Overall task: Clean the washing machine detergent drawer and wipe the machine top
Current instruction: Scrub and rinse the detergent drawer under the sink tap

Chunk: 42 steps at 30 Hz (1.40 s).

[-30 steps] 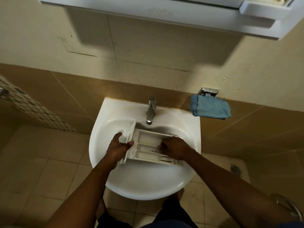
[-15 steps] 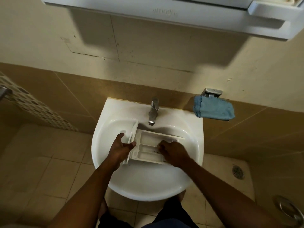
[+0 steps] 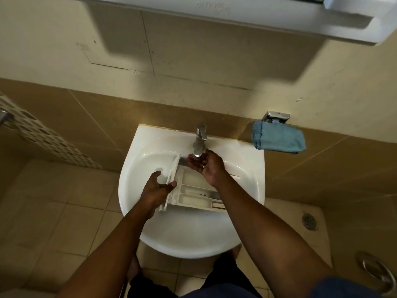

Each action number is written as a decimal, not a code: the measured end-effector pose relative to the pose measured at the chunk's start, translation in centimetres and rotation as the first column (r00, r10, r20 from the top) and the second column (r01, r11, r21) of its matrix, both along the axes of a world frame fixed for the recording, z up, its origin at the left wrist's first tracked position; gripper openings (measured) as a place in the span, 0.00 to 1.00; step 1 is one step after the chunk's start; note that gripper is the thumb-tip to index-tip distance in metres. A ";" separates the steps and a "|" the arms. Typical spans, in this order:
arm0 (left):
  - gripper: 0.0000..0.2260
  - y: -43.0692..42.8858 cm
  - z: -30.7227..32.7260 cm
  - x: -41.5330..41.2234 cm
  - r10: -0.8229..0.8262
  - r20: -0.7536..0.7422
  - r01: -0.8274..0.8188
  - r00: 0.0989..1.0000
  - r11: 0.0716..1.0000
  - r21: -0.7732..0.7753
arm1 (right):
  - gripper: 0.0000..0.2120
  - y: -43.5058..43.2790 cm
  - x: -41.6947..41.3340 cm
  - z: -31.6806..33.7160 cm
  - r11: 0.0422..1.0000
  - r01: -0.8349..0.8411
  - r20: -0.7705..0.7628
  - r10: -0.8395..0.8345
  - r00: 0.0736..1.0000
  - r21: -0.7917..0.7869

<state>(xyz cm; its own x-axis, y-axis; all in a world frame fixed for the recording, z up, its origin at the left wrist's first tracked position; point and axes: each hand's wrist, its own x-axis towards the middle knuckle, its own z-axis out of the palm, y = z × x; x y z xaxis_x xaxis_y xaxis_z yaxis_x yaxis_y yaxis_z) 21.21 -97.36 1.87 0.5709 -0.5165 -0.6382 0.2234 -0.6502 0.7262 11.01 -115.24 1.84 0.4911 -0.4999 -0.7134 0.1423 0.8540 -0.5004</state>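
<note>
We are looking down on a tan tiled wall (image 3: 75, 117) with a white cabinet (image 3: 236, 16) hanging across the top of it, and on a pale tiled floor (image 3: 53, 211) below. A white sink (image 3: 193, 237) is sitting against the wall, straight in front of us.

The drawer (image 3: 193, 197) is lying in the sink bowl, open side up, with its compartments showing and dark specks in the middle one. Its front panel is standing on edge at the left end, and its body is running off to the right under our right forearm.

A blue cloth (image 3: 279, 139) is hanging folded on the wall just right of the sink, under a metal holder (image 3: 276, 117).

Our left hand (image 3: 155, 190) is gripping the drawer's front panel. The thumb is lying on the side toward the compartments, and the fingers are curling round the outer face.

Our right hand (image 3: 209, 166) is hovering palm up directly under the spout of the tap (image 3: 199, 140), above the far end of the drawer. Its fingers are lying together, gently cupped, and holding nothing. We cannot tell whether it is touching the spout, nor whether water is running.

A round drain (image 3: 309, 221) is sitting in the floor to the right of the sink.
</note>
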 end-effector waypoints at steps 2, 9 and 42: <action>0.37 0.0 -0.1 0.1 0.000 0.000 0.000 1.000 1.000 0.005 | 0.18 -0.5 0.0 0.0 0.991 0.074 0.100 -0.085 0.991 0.108; 0.38 0.1 -0.2 0.3 -0.016 0.004 0.016 1.000 1.000 0.004 | 0.19 -0.8 0.6 0.6 0.988 -0.034 0.138 0.013 0.990 0.149; 0.36 -0.2 -0.1 -0.2 -0.008 0.047 0.009 0.999 1.000 -0.011 | 0.17 6.1 -3.6 -2.1 -0.031 -0.848 -0.824 0.256 0.505 -0.529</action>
